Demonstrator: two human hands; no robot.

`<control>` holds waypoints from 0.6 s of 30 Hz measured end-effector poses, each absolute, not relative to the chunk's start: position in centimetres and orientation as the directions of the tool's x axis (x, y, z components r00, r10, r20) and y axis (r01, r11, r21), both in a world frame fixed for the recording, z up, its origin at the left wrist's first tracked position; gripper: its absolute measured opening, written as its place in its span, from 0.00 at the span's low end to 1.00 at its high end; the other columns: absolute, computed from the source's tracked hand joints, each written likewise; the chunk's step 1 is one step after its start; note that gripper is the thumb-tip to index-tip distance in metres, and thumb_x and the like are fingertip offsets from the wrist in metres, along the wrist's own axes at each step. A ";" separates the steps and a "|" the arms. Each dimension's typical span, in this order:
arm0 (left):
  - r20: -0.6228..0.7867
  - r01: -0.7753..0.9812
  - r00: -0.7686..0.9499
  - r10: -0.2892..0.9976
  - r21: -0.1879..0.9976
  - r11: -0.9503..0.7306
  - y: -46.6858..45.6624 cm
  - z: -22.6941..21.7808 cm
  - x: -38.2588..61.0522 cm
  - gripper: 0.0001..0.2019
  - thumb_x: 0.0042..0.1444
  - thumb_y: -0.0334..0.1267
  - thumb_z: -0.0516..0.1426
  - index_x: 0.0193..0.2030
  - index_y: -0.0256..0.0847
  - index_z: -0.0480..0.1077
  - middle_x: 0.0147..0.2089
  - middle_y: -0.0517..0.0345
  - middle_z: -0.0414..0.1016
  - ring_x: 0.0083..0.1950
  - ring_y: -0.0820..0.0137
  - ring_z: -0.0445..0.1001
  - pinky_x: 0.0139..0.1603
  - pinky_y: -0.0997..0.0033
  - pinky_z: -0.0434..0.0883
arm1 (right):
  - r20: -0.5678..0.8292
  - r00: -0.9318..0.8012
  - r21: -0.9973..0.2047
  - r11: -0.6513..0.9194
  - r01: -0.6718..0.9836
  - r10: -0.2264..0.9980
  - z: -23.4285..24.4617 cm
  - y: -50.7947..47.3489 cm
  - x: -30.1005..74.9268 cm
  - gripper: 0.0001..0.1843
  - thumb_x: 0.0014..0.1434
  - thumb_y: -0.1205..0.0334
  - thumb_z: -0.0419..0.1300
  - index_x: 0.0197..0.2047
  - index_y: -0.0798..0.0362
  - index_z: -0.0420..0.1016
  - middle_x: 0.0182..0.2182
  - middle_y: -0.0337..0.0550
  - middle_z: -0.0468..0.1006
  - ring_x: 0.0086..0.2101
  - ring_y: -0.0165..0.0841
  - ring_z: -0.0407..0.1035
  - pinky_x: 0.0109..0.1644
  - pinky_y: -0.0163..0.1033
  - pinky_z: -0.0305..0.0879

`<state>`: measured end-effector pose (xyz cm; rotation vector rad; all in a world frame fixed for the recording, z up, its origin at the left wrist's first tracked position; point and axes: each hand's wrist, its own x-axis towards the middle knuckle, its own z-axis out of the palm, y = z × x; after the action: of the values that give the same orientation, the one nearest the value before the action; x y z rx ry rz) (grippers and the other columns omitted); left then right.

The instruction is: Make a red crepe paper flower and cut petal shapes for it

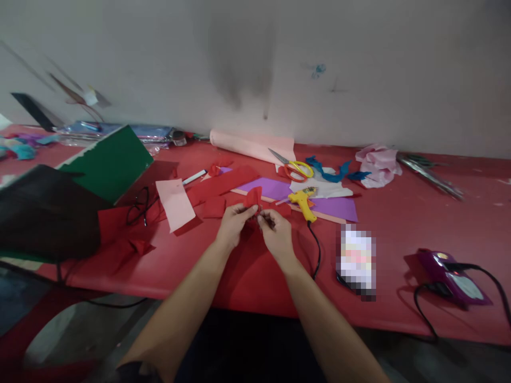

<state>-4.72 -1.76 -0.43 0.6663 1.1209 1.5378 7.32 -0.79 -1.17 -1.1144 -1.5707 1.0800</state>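
Note:
Between both hands, above the red table point(255, 287), is a small piece of red crepe paper point(253, 197). My left hand point(235, 222) pinches it between thumb and fingers. My right hand point(277, 230) is closed close beside it, fingertips together at the paper's lower edge; exactly what they grip is too small to make out. Just beyond my right hand lies a yellow glue gun point(304, 205), its nozzle pointing left. Folded red crepe paper point(223, 186) and a pink paper piece point(174, 203) lie to the left of my hands.
Behind are scissors point(296, 168), purple paper point(268, 188), a pink roll point(243, 142) and blue scraps point(331, 171). To the right lie a blurred-out device point(356, 259) and a purple power strip point(453, 276) with cords. Eyeglasses point(139, 207) and a green board point(115, 165) sit left.

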 end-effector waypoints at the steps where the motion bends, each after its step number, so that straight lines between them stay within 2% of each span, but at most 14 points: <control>1: -0.157 -0.438 -0.266 0.951 0.898 0.025 -1.8 -0.4 -4.7 0.12 0.39 0.43 0.70 0.28 0.37 0.79 0.26 0.57 0.76 0.28 0.74 0.70 0.34 0.72 0.66 | 0.173 -0.184 -0.963 0.205 0.174 0.968 -1.2 -0.8 7.3 0.08 0.56 0.57 0.57 0.34 0.51 0.73 0.30 0.42 0.79 0.30 0.35 0.72 0.38 0.40 0.67; 9: -0.215 -0.531 -0.309 0.926 0.847 0.019 -1.7 0.2 -4.5 0.17 0.39 0.47 0.69 0.23 0.36 0.72 0.20 0.64 0.67 0.22 0.78 0.63 0.27 0.76 0.60 | 0.098 -0.183 -0.988 0.118 0.102 0.978 -1.2 -0.9 7.3 0.12 0.54 0.53 0.59 0.34 0.54 0.74 0.29 0.43 0.78 0.29 0.34 0.70 0.36 0.39 0.66; 12: -0.203 -0.501 -0.357 0.912 0.865 -0.004 -1.5 0.1 -4.6 0.18 0.39 0.48 0.68 0.22 0.36 0.70 0.20 0.65 0.66 0.22 0.79 0.61 0.26 0.76 0.58 | 0.084 -0.194 -0.987 0.108 0.117 0.977 -1.0 -1.0 7.3 0.13 0.54 0.52 0.59 0.35 0.54 0.74 0.29 0.43 0.77 0.29 0.34 0.70 0.36 0.38 0.66; 15: -0.164 -0.367 -0.480 0.862 0.930 -0.027 -1.3 -0.3 -5.0 0.16 0.44 0.47 0.64 0.21 0.38 0.67 0.19 0.65 0.63 0.22 0.77 0.59 0.26 0.75 0.57 | 0.082 -0.198 -0.978 0.117 0.174 0.977 -1.0 -1.0 7.5 0.14 0.55 0.51 0.58 0.34 0.54 0.74 0.28 0.42 0.77 0.29 0.34 0.70 0.36 0.38 0.65; 16: -0.132 -0.273 -0.543 0.829 0.962 -0.025 -1.2 -0.5 -5.2 0.15 0.46 0.46 0.62 0.20 0.38 0.67 0.19 0.65 0.62 0.23 0.76 0.59 0.27 0.74 0.57 | 0.084 -0.187 -0.969 0.124 0.213 0.979 -1.0 -0.9 7.7 0.14 0.55 0.51 0.57 0.34 0.54 0.74 0.28 0.43 0.77 0.29 0.35 0.70 0.37 0.39 0.65; 18: 0.004 0.044 -0.645 0.765 0.999 0.032 -1.3 -0.6 -6.0 0.10 0.49 0.41 0.58 0.21 0.39 0.68 0.23 0.61 0.65 0.27 0.73 0.63 0.31 0.72 0.61 | 0.090 -0.142 -0.944 0.130 0.303 0.986 -1.0 -0.6 8.1 0.15 0.54 0.50 0.56 0.34 0.53 0.74 0.30 0.45 0.79 0.30 0.36 0.71 0.38 0.40 0.65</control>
<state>-6.04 -1.35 -0.63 0.8205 1.7558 1.6666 8.08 -0.65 -1.02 -1.2880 -1.5877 1.0497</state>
